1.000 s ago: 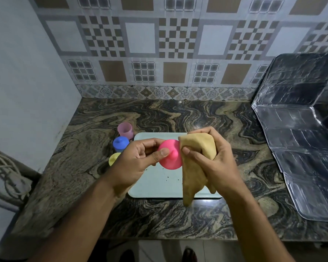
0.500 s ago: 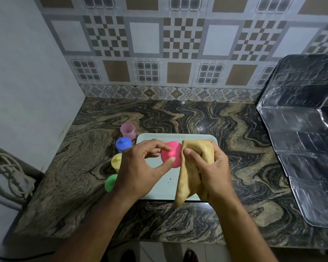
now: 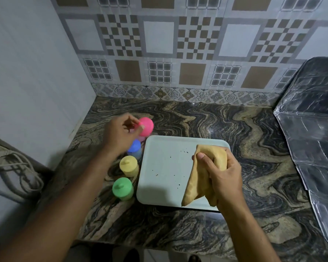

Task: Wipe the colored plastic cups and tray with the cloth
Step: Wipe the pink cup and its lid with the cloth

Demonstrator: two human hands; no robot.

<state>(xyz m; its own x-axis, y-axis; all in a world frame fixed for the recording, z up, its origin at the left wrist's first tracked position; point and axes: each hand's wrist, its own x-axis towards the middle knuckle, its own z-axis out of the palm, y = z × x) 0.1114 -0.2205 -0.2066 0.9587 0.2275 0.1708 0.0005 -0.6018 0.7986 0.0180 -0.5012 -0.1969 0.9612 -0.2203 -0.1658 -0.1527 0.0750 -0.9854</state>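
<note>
Left hand (image 3: 121, 129) pinches pink cup (image 3: 146, 126) — beyond the tray (image 3: 165, 167).

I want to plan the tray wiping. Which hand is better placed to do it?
The right hand, I judge: it grips the cloth directly over the tray. The left hand holds the pink cup off to the tray's far left.

The tray (image 3: 165, 178) is pale blue-grey, flecked with a few dark specks. Just left of the tray stand a green cup (image 3: 122, 188), a yellow cup (image 3: 129, 165) and a blue cup (image 3: 134, 149); beyond the tray's far-left corner is a bright pink cup (image 3: 147, 126). Over the tray's right side hangs a tan cloth (image 3: 206, 173). The tray lies on a counter (image 3: 197, 121) swirled in black and beige.
</note>
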